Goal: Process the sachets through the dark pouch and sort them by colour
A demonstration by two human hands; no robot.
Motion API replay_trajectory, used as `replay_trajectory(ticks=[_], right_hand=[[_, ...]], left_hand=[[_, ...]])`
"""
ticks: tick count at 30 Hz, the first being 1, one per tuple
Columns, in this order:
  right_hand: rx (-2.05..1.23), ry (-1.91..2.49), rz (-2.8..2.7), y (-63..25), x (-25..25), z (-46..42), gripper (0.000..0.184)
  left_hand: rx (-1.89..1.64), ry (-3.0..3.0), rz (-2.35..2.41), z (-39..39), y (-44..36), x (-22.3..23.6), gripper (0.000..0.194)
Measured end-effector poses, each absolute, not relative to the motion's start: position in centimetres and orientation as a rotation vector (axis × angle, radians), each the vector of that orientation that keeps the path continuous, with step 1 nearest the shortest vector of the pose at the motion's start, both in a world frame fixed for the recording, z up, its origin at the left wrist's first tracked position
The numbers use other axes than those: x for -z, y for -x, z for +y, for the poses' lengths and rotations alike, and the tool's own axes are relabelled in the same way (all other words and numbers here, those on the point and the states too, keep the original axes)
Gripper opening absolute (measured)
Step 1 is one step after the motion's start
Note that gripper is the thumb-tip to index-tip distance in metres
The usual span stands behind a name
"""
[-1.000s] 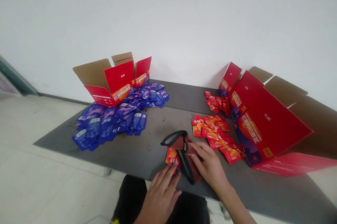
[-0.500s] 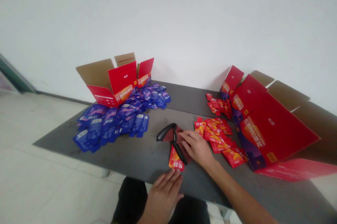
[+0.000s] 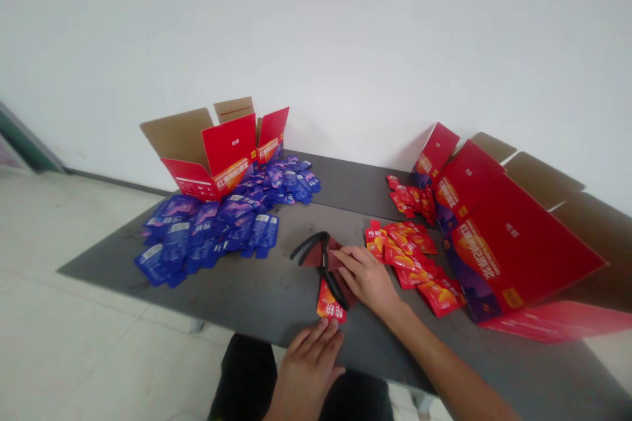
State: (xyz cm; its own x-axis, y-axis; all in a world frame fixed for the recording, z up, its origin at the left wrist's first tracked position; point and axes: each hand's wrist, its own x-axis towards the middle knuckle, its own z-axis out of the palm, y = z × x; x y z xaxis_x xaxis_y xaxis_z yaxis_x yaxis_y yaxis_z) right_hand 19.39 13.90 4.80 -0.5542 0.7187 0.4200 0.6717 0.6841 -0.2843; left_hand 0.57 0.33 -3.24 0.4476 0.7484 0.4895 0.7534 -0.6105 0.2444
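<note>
A small dark red pouch (image 3: 330,257) with a black strap lies near the front of the dark table (image 3: 276,296). My right hand (image 3: 368,279) rests flat on it, fingers stretched out. A red packet (image 3: 330,306) sticks out from under the pouch toward me. The fingertips of my left hand (image 3: 309,368) touch the near edge of that packet, with the fingers extended and close together.
A heap of red packets (image 3: 415,263) lies right of the pouch beside a tipped red carton (image 3: 498,243). Blue packets (image 3: 217,223) spread across the left before an open red carton (image 3: 217,151). A white wall stands behind, with tiled floor on the left.
My right hand slid the pouch away from me and slightly left. My left hand dropped back to the table's near edge, leaving the red packet more exposed. Since half a second ago little has moved.
</note>
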Motion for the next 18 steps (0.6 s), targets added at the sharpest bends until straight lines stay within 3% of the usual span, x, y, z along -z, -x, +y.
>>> replay_trajectory(ticks=[5,10,13,18], right_hand=[[-0.328,0.91,-2.626,-18.6,-5.3,8.9,0.036],[-0.236,1.024,-2.562,-19.2,-3.8,13.4,0.032],[-0.1,1.111,-2.488,-19.6,-4.5,15.8,0.033],[-0.199,0.974,-2.499,-18.8,-5.8,11.4,0.038]], left_hand=[[0.936,2.674,-1.554,-0.1,-1.0,3.6,0.011],[0.922,2.666,-1.377,0.2,-0.5,2.7,0.029],[0.915,2.655,-1.383,0.3,-0.4,2.5,0.029],[0.922,2.699,-1.469,0.0,-0.8,3.3,0.028]])
